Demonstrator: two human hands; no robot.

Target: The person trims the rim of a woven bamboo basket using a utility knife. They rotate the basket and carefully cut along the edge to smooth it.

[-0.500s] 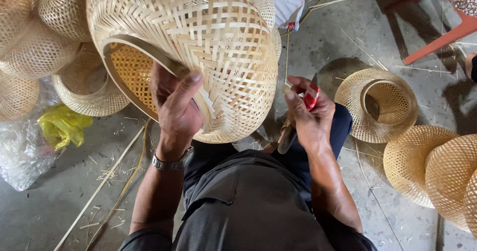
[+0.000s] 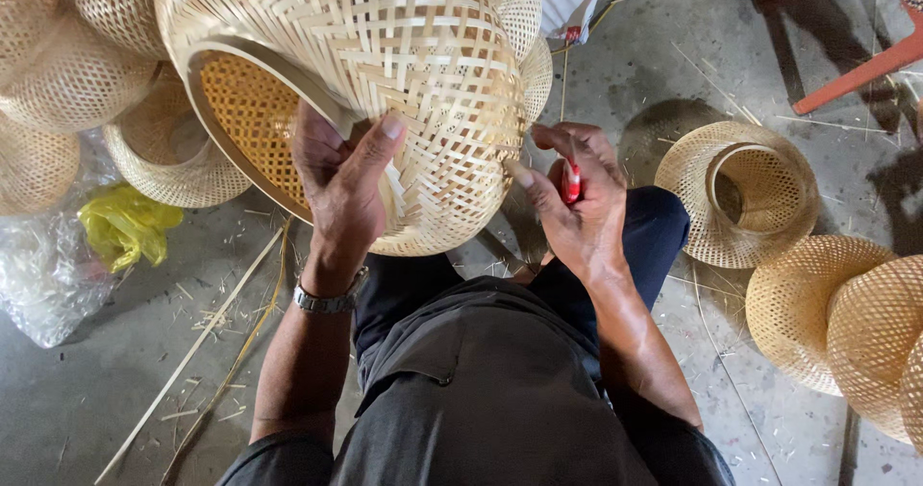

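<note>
Left hand clamps the rim of the large round woven bamboo basket, held up over the lap; right hand is clenched round a small red-handled tool beside its wall; trimming step, seemingly; next move needs careful aim at the weave; finished woven baskets crowd both sides; bare concrete floor lower left.

Your right hand has open concrete floor beyond it; woven bamboo shades crowd the floor's right edge, stacked ones its left.
</note>
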